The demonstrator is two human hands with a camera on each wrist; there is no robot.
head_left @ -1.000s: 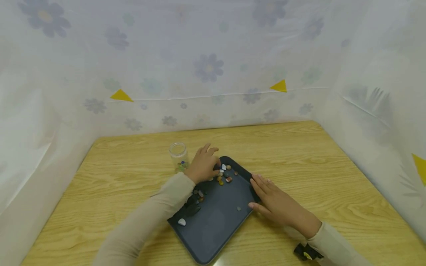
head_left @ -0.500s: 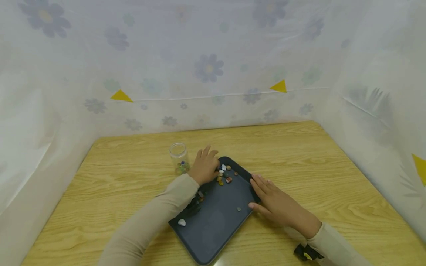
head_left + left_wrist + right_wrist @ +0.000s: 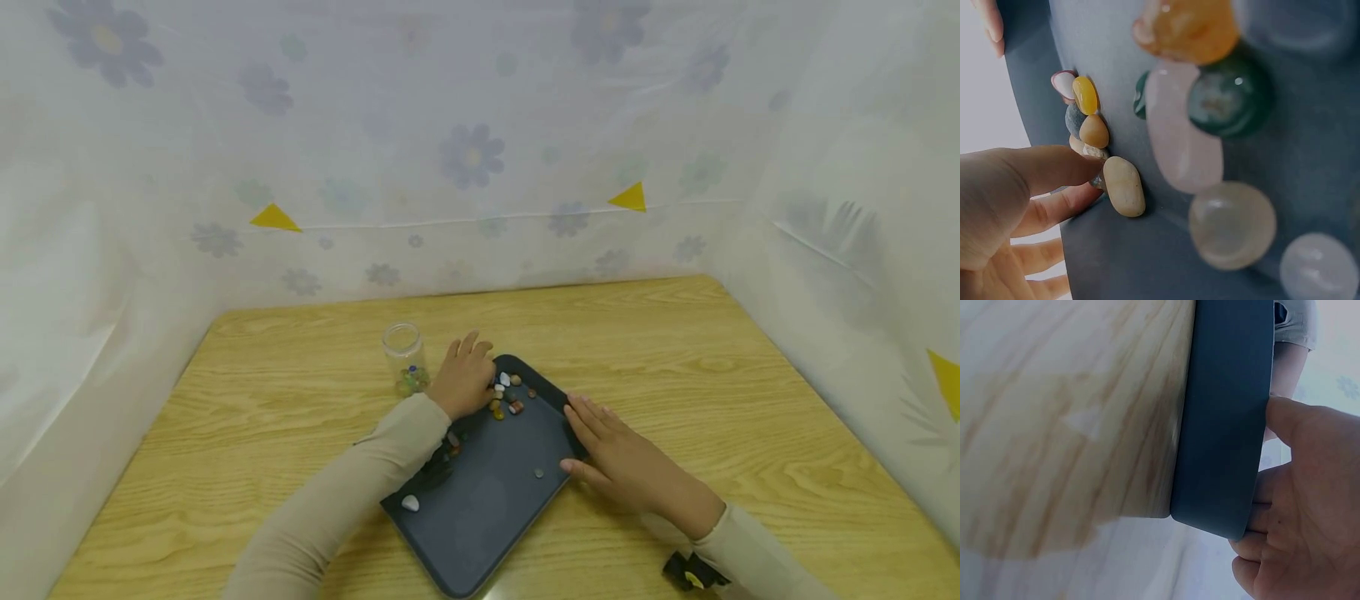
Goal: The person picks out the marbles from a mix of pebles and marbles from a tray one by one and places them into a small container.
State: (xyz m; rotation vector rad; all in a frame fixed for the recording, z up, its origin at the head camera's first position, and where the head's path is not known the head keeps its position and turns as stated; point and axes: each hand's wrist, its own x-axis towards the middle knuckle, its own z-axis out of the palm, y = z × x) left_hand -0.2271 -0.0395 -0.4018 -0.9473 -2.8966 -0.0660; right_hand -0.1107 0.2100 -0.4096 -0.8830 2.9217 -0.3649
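A dark grey tray [image 3: 487, 500] holds polished stones in groups along its far and left sides. My left hand [image 3: 462, 382] reaches over the far left rim. In the left wrist view its thumb and index fingertip [image 3: 1088, 165] pinch a small shiny stone [image 3: 1097, 181], mostly hidden, beside an oblong beige stone [image 3: 1124, 186]. The other fingers spread past the rim. My right hand [image 3: 618, 458] rests against the tray's right rim, fingers extended and lying over the edge. Behind the left wrist stands a clear glass jar [image 3: 402, 346] with colourful glassy pieces at its bottom.
A white stone [image 3: 410, 503] lies near the tray's left corner, and a small round stone [image 3: 538, 473] near its right side. The tray sits on a wood-grain table [image 3: 660, 350], bounded by a flower-patterned white sheet [image 3: 465, 100] behind and at the sides.
My left hand has shifted slightly right and lowered at the far left of the tray, its thumb drawing in. The right hand and tray have stayed in place.
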